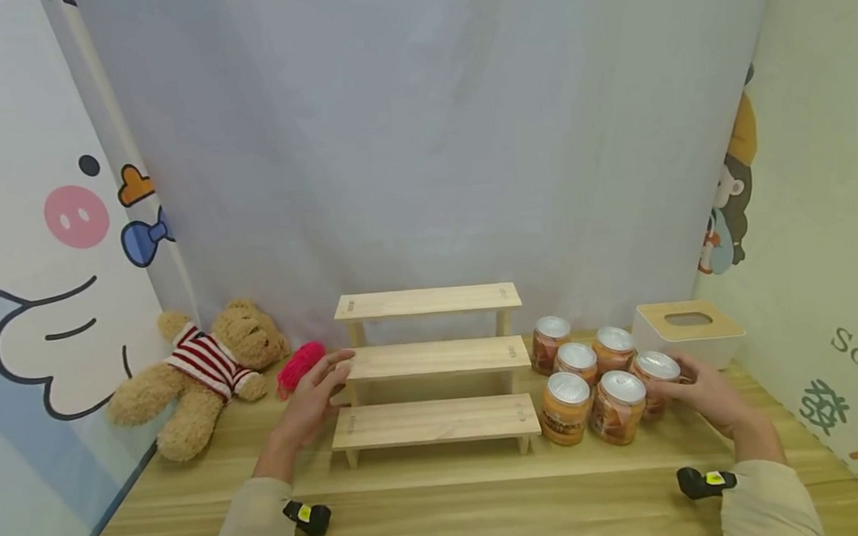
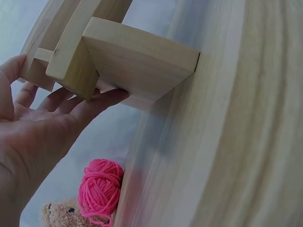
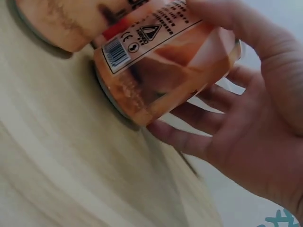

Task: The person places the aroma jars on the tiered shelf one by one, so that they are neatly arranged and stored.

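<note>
A three-tier wooden display stand point(image 1: 439, 358) sits mid-table. My left hand point(image 1: 318, 398) is at its left end, beside the middle tier. In the left wrist view, the thumb lies along one edge of the stand point(image 2: 137, 61) and the fingers point(image 2: 102, 100) curl behind it. Several orange cans with silver lids stand upright in a cluster to the right of the stand. My right hand point(image 1: 703, 392) grips the rightmost can point(image 1: 655, 366), thumb on one side and fingers around the other. The right wrist view shows this can's barcode label point(image 3: 156, 66), its base close to the tabletop.
A white tissue box point(image 1: 689, 322) with a wooden lid stands behind the right hand. A teddy bear point(image 1: 208, 358) in a striped shirt and a ball of pink yarn point(image 1: 301, 367) lie left of the stand. A curtain point(image 1: 432, 142) hangs behind the table point(image 1: 480, 511).
</note>
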Motion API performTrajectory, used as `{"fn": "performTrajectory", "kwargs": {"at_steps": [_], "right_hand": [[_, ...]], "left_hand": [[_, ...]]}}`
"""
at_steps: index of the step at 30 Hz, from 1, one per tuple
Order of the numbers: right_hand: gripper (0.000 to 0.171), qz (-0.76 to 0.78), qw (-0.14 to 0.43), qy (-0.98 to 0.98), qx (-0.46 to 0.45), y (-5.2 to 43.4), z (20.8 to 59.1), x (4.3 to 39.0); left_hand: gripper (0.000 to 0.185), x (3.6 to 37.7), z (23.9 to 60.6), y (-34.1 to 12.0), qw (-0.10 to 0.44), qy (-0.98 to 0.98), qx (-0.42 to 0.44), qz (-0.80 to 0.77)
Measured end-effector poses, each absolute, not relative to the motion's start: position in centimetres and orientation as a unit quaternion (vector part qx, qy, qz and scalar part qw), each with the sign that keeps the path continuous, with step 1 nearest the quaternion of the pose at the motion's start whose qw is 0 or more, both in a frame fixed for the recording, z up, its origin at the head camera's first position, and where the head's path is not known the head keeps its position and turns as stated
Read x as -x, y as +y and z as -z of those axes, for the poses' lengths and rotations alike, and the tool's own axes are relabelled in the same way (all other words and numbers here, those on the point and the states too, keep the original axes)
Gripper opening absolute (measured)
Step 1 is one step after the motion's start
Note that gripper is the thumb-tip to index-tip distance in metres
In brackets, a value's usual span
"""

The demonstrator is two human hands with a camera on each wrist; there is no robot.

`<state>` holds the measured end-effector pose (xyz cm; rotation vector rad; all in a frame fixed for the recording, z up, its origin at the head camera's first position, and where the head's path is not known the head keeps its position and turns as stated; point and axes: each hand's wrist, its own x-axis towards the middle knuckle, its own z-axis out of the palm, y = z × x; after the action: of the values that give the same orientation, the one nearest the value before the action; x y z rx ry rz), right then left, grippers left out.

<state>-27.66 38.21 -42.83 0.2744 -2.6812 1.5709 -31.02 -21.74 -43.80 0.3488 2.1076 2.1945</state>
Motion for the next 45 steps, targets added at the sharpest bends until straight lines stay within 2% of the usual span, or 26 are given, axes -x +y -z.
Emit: {"fn": "performTrajectory", "kwargs": {"at_steps": [4, 8, 14, 19, 24, 33, 40, 45], "right_hand": [[0.062, -0.528, 0.017, -0.845, -0.086, 38.8, 42.3, 27.1], [0.060, -0.506, 0.020, -0.857, -0.098, 39.0, 39.7, 26.1], [0.055, -0.443, 0.076, -0.885, -0.119, 37.8, 35.4, 24.5], [0.052, -0.452, 0.123, -0.873, -0.134, 35.3, 33.8, 24.2], [0.054, -0.526, 0.133, -0.827, -0.151, 29.6, 32.1, 24.8], [0.066, -0.626, 0.022, -0.760, -0.173, 16.3, 31.5, 25.3], [0.066, -0.620, 0.016, -0.761, -0.191, 8.7, 29.6, 29.1], [0.070, -0.627, 0.014, -0.758, -0.180, 5.2, 28.6, 31.8]], "left_hand": [[0.051, 31.0, 43.9, -21.7, 0.043, 0.692, -0.117, -0.711], [0.051, 31.1, 43.8, -21.8, 0.042, 0.697, -0.115, -0.706], [0.051, 31.0, 43.9, -21.9, 0.036, 0.702, -0.111, -0.702], [0.051, 30.9, 43.8, -22.0, 0.039, 0.701, -0.105, -0.704], [0.052, 31.2, 43.6, -22.0, 0.041, 0.702, -0.110, -0.702], [0.051, 31.2, 44.1, -21.9, 0.045, 0.700, -0.105, -0.705], [0.052, 31.2, 44.1, -21.9, 0.040, 0.702, -0.109, -0.703], [0.053, 31.2, 43.8, -22.1, 0.040, 0.707, -0.113, -0.697]]}}
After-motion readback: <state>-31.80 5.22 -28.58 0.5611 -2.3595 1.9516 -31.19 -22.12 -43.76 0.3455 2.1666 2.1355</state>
